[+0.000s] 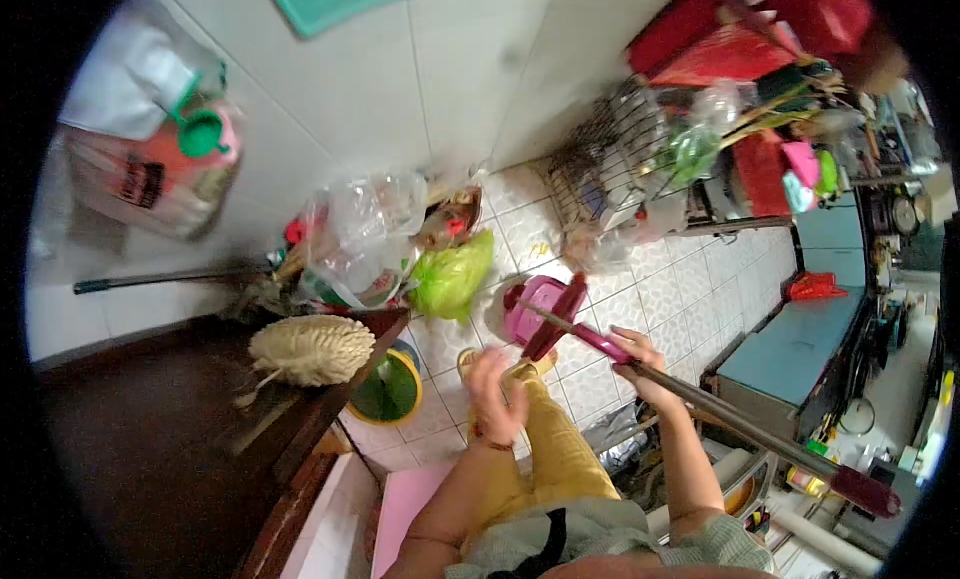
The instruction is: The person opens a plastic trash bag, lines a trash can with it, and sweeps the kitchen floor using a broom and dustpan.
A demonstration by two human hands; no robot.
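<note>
My right hand (pixel 640 361) is wrapped round the pole of a long-handled cleaning tool (pixel 735 415). It has a metal shaft, a dark red grip at the lower right end and a pink sleeve near my fingers. A maroon crossbar (pixel 556 320) sits near its far end; I cannot tell whether it is a mop or a squeegee. Beneath that end, a pink plastic object (pixel 530 317) rests on the tiled floor. My left hand (pixel 495 394) hovers above my legs, slightly blurred, fingers loosely apart with nothing in them. It is near the crossbar but apart from it.
On the left, a pale braided brush-like object (pixel 312 350) lies on a dark wooden surface (pixel 150 419). Beside it stands a yellow-rimmed bucket (pixel 386 384). Plastic bags (pixel 455 279) crowd the wall. A wire rack (pixel 610 159) and a blue-topped cabinet (pixel 795 344) stand to the right.
</note>
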